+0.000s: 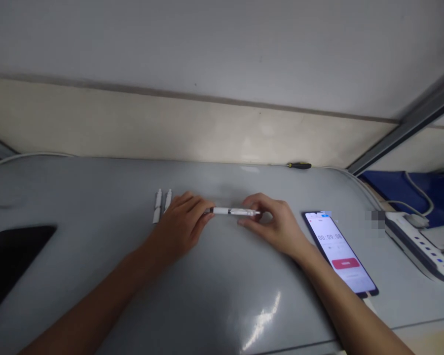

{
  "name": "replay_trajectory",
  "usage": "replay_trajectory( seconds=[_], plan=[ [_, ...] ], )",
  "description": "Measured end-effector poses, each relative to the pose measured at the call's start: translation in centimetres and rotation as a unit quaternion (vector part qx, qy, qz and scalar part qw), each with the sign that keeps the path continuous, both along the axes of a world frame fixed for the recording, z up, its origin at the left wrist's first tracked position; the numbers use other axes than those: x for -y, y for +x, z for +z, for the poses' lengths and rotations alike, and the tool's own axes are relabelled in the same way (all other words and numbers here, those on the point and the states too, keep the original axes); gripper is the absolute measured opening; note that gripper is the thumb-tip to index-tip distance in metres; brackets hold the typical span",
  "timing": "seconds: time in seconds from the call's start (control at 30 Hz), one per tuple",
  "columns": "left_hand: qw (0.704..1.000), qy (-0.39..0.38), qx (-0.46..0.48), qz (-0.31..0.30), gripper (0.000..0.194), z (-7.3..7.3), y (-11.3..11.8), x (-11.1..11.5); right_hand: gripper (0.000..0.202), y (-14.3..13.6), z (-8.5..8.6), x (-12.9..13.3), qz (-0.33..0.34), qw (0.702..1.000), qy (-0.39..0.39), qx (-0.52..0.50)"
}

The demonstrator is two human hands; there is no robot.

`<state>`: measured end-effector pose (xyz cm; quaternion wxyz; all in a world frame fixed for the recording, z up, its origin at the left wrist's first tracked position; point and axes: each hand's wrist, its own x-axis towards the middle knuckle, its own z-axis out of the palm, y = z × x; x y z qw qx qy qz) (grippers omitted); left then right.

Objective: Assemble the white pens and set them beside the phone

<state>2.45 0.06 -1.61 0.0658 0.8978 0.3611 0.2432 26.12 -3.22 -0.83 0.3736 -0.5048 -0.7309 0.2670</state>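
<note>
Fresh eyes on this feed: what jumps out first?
Probably the lit phone, with its red on-screen button, beside the right forearm. Next, the white pen between the left hand and right hand. Farther back, a black-and-yellow screwdriver lies by the wall.

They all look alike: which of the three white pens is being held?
The white pen turned crosswise, left end in the left hand; the other two pens lie side by side, pointing away.
</note>
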Motion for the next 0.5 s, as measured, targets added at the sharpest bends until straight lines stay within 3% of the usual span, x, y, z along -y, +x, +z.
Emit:
replay_trajectory(
  seconds=[0.2, 0.37, 0.43, 0.5],
  plan=[
    [1.0, -0.001, -0.007, 0.0, 0.026, -0.12, 0.02, 0.02, 0.023, 0.16, 0.07, -0.08, -0.039, 0.999, -0.008, 0.021],
    [1.0, 0.001, -0.01, 0.004, 0.026, 0.0, -0.02, -0.02, 0.02, 0.09, 0.18, -0.04, -0.014, 1.0, -0.002, 0.025],
    [1.0, 0.002, -0.01, 0.0, 0.025, -0.04, -0.05, -0.06, 0.03, 0.1, 0.16, 0.0, -0.02, 0.999, -0.014, 0.039],
    [1.0, 0.004, -0.012, -0.009, 0.025, -0.11, -0.04, -0.06, 0.024, 0.12, 0.16, 0.05, -0.019, 0.999, -0.008, 0.035]
  ],
)
